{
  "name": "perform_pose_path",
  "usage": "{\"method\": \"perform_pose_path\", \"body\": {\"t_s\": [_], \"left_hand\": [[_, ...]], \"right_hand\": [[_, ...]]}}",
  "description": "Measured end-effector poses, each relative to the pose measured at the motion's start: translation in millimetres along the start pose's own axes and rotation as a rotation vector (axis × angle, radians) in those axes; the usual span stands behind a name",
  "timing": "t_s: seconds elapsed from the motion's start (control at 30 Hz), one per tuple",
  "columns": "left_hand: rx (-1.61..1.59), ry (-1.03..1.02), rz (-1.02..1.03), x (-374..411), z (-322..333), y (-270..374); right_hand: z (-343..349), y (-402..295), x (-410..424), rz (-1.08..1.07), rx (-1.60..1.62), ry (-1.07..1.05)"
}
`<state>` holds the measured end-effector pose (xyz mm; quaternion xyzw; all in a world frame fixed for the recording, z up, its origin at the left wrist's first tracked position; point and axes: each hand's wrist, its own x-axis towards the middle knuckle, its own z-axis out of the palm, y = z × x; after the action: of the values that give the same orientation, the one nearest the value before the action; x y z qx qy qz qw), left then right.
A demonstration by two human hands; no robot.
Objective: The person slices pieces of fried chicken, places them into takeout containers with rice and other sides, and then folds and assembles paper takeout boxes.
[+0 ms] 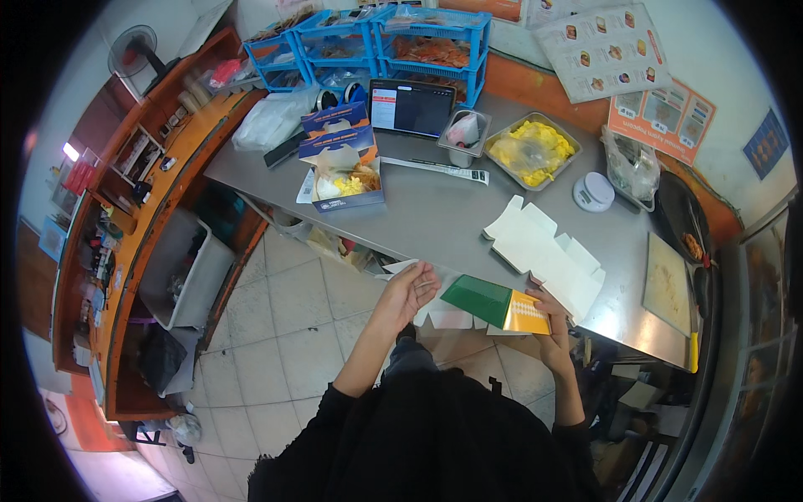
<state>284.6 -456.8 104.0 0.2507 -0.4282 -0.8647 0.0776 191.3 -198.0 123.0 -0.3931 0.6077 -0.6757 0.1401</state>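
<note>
My right hand (550, 314) grips the yellow end of a green and yellow cardboard food box (480, 298), partly folded, with white flaps spread below it. At the other end my left hand (411, 292) has its fingers curled by a white flap; whether it pinches the flap, I cannot tell. Just beyond the box, an unfolded white cardboard box blank (542, 251) lies on the steel counter. Farther left stands an open blue and orange food box (348, 201) holding white rice, yellow egg and a browned piece of food.
Behind are a tablet (411, 106), blue tiered baskets (433, 68), a metal tray of yellow food in plastic (533, 150) and a kitchen scale (593, 191). At right lie a cutting board (668, 282), a yellow-handled knife (694, 352) and a black pan (680, 210).
</note>
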Motion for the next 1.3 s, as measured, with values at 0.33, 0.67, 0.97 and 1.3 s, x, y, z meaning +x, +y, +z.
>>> {"method": "perform_pose_path", "body": {"t_s": [0.33,0.67,0.97,1.3], "left_hand": [[-0.245,-0.107,-0.356,37.6,-15.1,-16.2],[0.025,-0.107,0.111,29.9,11.2,22.8],[0.542,-0.183,0.341,48.5,11.5,55.0],[0.649,-0.232,0.890,67.8,-33.3,-22.0]], "right_hand": [[-0.3,11.6,23.1,0.043,-0.225,0.014],[43.9,-26.3,79.5,-0.589,-1.659,-0.118],[64.4,15.6,114.9,0.076,-0.657,0.126],[107.9,20.6,124.8,0.397,0.014,0.427]]}}
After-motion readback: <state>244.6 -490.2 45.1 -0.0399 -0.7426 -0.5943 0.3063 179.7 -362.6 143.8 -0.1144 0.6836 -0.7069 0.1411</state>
